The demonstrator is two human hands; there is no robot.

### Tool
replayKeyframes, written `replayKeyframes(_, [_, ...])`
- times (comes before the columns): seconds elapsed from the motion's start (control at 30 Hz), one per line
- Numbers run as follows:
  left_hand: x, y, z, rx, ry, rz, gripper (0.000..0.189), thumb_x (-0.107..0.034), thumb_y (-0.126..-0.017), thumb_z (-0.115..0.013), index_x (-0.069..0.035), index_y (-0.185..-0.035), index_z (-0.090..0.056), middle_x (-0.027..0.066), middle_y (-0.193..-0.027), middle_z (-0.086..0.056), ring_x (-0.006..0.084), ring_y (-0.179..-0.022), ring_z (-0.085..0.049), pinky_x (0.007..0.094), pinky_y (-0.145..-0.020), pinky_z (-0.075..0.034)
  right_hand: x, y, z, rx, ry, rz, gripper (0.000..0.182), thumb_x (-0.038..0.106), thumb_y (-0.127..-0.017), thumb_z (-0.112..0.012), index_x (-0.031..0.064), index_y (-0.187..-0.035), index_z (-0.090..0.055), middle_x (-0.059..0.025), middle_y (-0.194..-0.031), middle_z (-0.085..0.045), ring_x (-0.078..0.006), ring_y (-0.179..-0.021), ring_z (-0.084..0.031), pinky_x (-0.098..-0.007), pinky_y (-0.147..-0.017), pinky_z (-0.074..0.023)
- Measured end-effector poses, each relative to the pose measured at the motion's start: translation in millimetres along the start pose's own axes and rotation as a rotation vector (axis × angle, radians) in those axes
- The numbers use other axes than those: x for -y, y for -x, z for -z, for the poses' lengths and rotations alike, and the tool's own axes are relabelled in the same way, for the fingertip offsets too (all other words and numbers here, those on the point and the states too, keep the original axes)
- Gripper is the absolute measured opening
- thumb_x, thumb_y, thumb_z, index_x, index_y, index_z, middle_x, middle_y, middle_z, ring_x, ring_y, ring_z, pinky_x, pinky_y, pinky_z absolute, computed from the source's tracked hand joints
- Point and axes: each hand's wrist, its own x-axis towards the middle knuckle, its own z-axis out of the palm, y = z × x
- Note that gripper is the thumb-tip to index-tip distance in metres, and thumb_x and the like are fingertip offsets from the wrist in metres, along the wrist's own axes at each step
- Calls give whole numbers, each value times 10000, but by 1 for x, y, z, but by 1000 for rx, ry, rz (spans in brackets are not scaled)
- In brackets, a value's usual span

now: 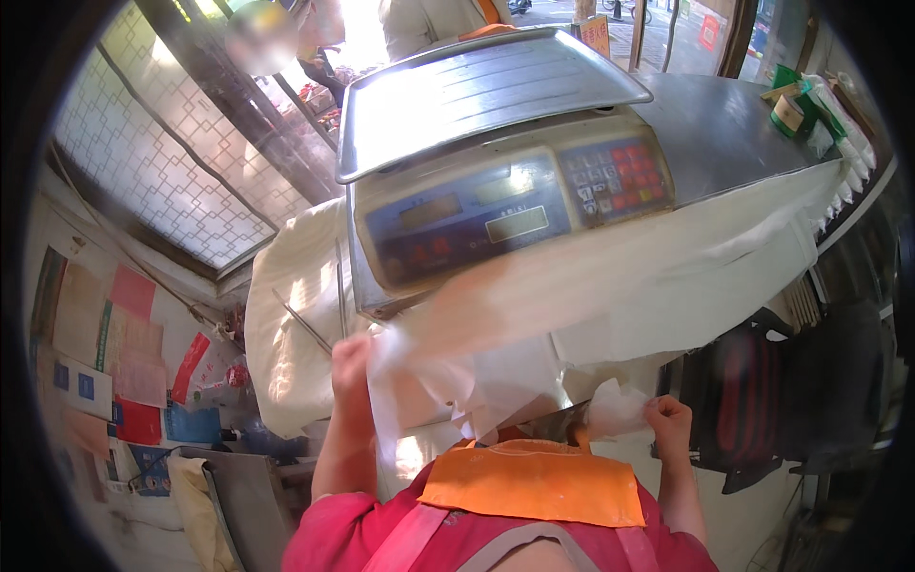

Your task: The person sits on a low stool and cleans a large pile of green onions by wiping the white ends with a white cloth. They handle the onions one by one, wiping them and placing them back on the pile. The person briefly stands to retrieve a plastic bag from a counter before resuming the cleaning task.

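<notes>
My left hand (354,361) is closed on the edge of a thin white sheet (389,357), cloth or plastic, partly blurred by motion. That hand is just off the front left corner of an electronic price scale (457,222) with a steel pan (493,93). Lower right, my right hand (670,422) pinches a crumpled translucent white piece (616,409). Whether both white pieces are one sheet, I cannot tell. A white cloth (679,286) hangs over the counter's near edge, in front of the scale. Both hands are in front of my orange apron (532,482).
Two thin metal rods (307,325), possibly tongs, rest on a cream cloth (286,372) left of the scale. White plastic bags (847,143) and a green-and-tan roll (788,114) are on the steel counter (722,129). A black chair (750,400) stands right; people (429,25) are beyond the counter.
</notes>
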Motion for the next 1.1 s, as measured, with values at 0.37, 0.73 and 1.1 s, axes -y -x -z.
replayKeyframes(0.37, [167, -20, -16, 648, -394, 511, 264, -209, -856, -632, 11, -710, -649, 19, -590, -568, 96, -493, -496, 235, -461, -367, 47, 10, -11, -32, 197, 61, 137, 48, -747, -658, 23, -655, -558, 33, -616, -528, -51, -596, -472, -208, -560, -385])
replayKeyframes(0.73, [103, 48, -164, 1217, -349, 136, 807, -90, -654, -791, -43, -1372, -426, 110, -1191, -555, 189, -1093, -519, 320, -927, -425, 116, -33, -94, 291, -229, 262, 43, -16, -810, -660, 19, -834, -660, 13, -748, -598, -46, -726, -547, -187, -644, -437])
replayKeyframes(1.1, [204, -59, -132, 757, -645, 223, 235, -152, -753, -738, 2, -925, -697, 30, -793, -666, 107, -701, -598, 272, -646, -490, 40, -212, 46, -226, -220, 84, 184, 99, -763, -746, 29, -684, -595, 9, -582, -519, -62, -510, -455, -218, -462, -337])
